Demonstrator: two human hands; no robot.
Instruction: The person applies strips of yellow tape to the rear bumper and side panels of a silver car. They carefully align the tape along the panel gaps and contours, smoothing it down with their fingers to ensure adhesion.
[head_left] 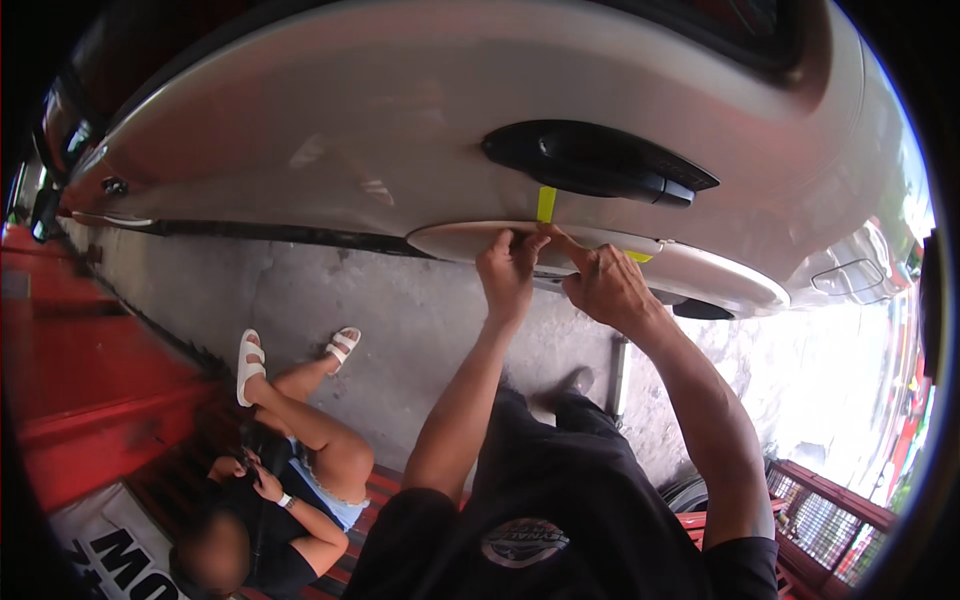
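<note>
Both my hands are at the side of a beige car, just below its black door handle. A short yellow tape strip runs from under the handle down to a rounded, protruding body panel. My left hand is closed, its thumb and fingertips drawn together by the strip's lower end; what they pinch is hidden. With its index finger stretched out, my right hand touches the strip's lower end, other fingers bent. Another yellow tape piece shows beside that hand on the panel.
A person in white sandals sits on a red slatted bench at the lower left, holding something dark. A grey concrete floor lies below the car. At the lower right stands a red mesh-sided frame.
</note>
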